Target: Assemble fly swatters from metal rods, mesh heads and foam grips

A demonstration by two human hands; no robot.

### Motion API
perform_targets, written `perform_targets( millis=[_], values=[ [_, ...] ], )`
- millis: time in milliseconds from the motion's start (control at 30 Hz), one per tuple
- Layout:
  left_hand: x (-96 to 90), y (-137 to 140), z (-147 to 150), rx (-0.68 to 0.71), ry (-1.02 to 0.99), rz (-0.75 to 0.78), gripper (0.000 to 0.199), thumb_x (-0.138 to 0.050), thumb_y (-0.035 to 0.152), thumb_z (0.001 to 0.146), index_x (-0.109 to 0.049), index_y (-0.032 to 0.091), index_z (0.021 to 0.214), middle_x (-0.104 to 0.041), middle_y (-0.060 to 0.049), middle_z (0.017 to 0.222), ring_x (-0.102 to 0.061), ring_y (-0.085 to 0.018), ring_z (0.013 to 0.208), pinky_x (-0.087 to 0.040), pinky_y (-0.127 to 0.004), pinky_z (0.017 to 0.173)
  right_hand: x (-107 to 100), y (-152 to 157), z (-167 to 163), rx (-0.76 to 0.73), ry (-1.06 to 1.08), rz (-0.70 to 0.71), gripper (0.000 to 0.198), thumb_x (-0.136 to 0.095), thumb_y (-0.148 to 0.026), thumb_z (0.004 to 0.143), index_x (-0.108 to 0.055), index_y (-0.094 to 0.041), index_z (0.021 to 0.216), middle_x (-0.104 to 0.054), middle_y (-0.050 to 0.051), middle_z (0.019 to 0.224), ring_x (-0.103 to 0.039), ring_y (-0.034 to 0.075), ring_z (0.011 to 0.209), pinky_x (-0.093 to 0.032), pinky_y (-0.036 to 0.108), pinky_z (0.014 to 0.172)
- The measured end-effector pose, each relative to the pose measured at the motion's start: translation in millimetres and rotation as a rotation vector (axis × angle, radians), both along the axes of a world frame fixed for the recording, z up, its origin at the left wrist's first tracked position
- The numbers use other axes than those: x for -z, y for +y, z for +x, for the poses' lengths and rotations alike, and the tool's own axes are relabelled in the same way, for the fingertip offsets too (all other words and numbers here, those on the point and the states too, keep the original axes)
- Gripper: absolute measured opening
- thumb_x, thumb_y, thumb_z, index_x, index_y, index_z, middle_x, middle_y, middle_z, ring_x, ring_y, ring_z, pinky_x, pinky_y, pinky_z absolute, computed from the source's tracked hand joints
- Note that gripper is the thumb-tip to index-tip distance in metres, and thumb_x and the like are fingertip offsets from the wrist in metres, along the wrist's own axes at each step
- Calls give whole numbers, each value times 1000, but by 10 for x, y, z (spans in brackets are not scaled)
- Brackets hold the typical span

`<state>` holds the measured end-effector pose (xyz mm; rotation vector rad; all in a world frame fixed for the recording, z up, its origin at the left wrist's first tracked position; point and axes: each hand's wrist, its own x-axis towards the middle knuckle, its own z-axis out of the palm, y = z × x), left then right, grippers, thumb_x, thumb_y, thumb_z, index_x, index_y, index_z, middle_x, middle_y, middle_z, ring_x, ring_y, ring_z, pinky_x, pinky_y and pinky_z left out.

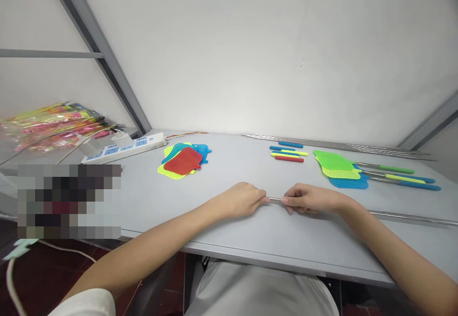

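Note:
Low over the middle of the table, my left hand (246, 199) is closed on one end of a thin metal rod (275, 200). My right hand (310, 198) pinches the same rod a short way to the right. A bare stretch of it shows between the two hands. Past my right forearm a long metal length (411, 218) continues toward the right edge, in line with the rod; my arm hides the join. Behind my hands lie several coloured grip sleeves (289, 159). To the right, fly swatters (336, 163) with metal shafts and coloured grips rest in a stack.
Loose fly swatter heads (182, 160) are piled at the left. Several metal rods (336, 145) lie along the wall. A power strip (125, 147) with plugs and cables sits at the left, near bagged colourful goods (60, 123). The table's front edge (250, 258) runs close to my body.

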<state>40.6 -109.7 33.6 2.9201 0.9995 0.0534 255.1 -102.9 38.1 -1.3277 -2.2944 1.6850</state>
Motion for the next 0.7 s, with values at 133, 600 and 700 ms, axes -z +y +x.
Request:
perform_targets(
  millis=[133, 600, 700],
  values=[
    [38, 4, 17, 5, 7, 31, 42, -17, 36, 84, -51, 16, 71, -57, -3, 59, -52, -14, 55, -31, -25, 52, 22, 6, -10, 5, 32, -18, 42, -41, -53, 71, -53, -13, 65, -30, -5, 48, -23, 4, 39, -15, 19, 35],
    [28, -15, 37, -19, -5, 7, 39, -19, 35, 84, -49, 16, 69, -57, -4, 59, -53, -14, 55, -31, -25, 51, 40, -19, -57, 32, 65, -49, 44, -43, -54, 70, -55, -12, 67, -31, -6, 48, -22, 3, 37, -14, 19, 34],
    [11, 8, 26, -23, -26, -6, 39, -20, 36, 84, -49, 16, 69, -55, -4, 59, -52, -13, 54, -30, -24, 49, 17, -25, -65, 37, 55, -20, 45, -42, -55, 70, -55, -12, 69, -31, -5, 49, -22, 3, 37, -15, 19, 34]
  ],
)
